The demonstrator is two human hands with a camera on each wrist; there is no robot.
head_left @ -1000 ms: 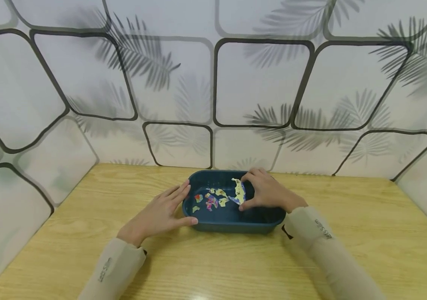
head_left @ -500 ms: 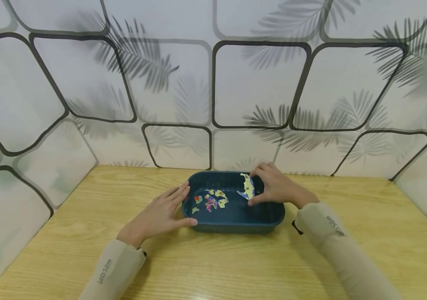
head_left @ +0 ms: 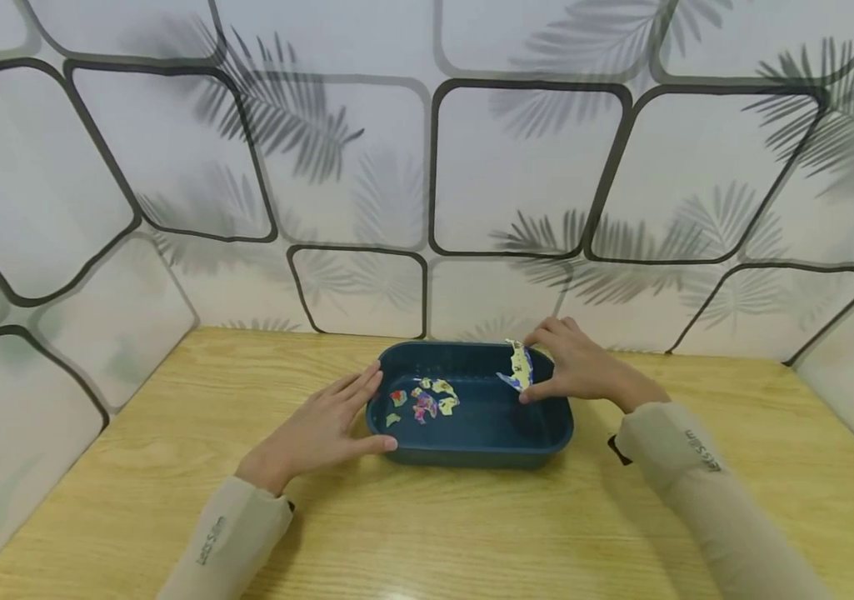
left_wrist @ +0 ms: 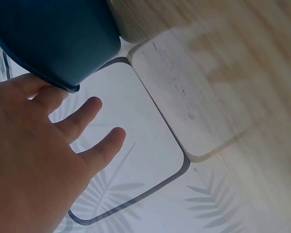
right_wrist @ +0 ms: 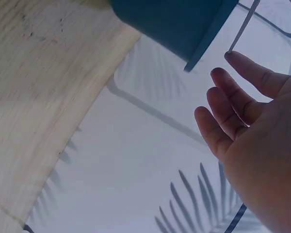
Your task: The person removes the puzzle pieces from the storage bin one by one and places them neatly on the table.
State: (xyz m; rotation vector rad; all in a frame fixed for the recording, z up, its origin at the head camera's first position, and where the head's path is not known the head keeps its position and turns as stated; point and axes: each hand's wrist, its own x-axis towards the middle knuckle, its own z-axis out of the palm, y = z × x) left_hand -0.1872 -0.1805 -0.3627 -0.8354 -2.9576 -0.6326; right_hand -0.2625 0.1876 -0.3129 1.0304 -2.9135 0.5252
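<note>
My right hand (head_left: 580, 367) pinches a flat, irregularly shaped yellow and blue piece (head_left: 521, 367) between thumb and fingertips, above the right part of a dark blue tub (head_left: 471, 454). Edge-on in the right wrist view, the piece (right_wrist: 244, 26) looks thin and pale. My left hand (head_left: 325, 425) rests at the tub's left end, thumb at the front rim and fingers along the side. In the left wrist view its fingers are fairly straight, two of them apart from the rim. Several small flat coloured pieces (head_left: 424, 403) lie on the tub floor, towards its left.
The tub stands on a light wooden table (head_left: 427, 533), near its back edge. Behind rises a pale wall covering (head_left: 524, 167) with dark outlines and leaf prints, which also borders both sides.
My right hand has moved to the right and slightly up with the yellow and blue piece, away from the other pieces. My left hand has stayed on the tub.
</note>
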